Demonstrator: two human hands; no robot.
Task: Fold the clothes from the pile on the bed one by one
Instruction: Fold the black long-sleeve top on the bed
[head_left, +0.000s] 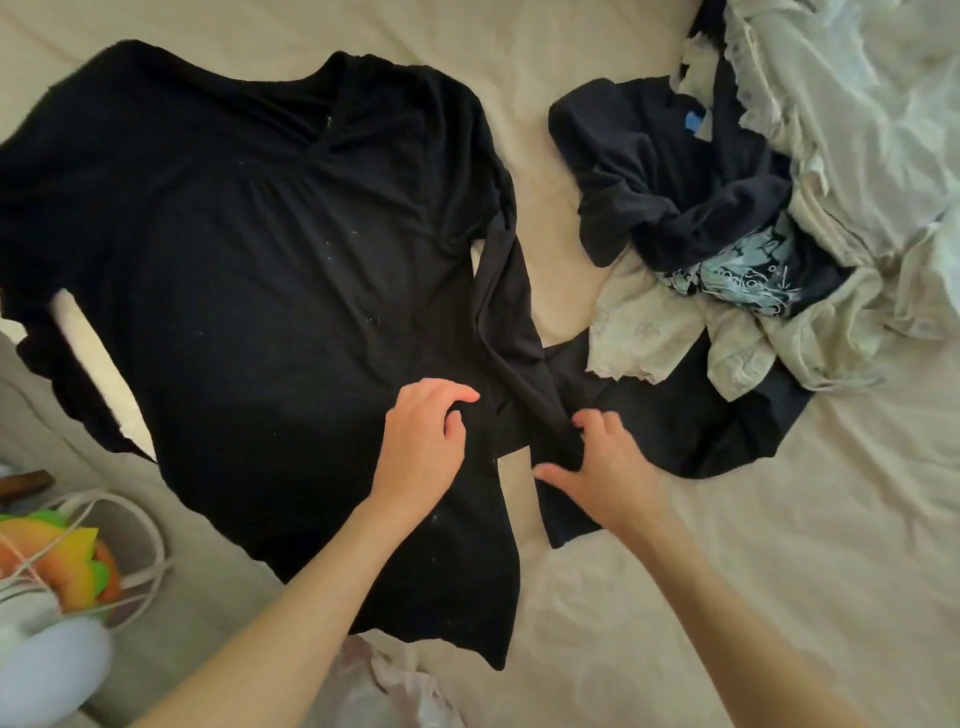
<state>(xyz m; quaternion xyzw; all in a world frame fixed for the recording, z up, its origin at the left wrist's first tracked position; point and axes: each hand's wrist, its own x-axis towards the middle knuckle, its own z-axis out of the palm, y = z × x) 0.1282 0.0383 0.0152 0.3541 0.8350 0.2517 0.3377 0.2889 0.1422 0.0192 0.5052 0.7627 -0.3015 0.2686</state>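
Observation:
A black long-sleeved top (249, 270) lies spread flat on the beige bed sheet (779, 545), neckline at the far side. Its right sleeve (511, 332) runs down alongside the body toward my hands. My left hand (423, 441) rests on the top's lower right part, fingers loosely curled, holding nothing that I can see. My right hand (605, 462) presses with spread fingers on the end of that sleeve. The pile of clothes (727, 234) sits at the right, with dark and pale garments tangled together.
A dark garment from the pile (691, 415) reaches under the sleeve end near my right hand. Crumpled pale bedding (872, 130) fills the far right corner. Left of the bed stand a white cable (145, 530) and colourful things (67, 561). A pale pink fabric (395, 686) lies at the near edge.

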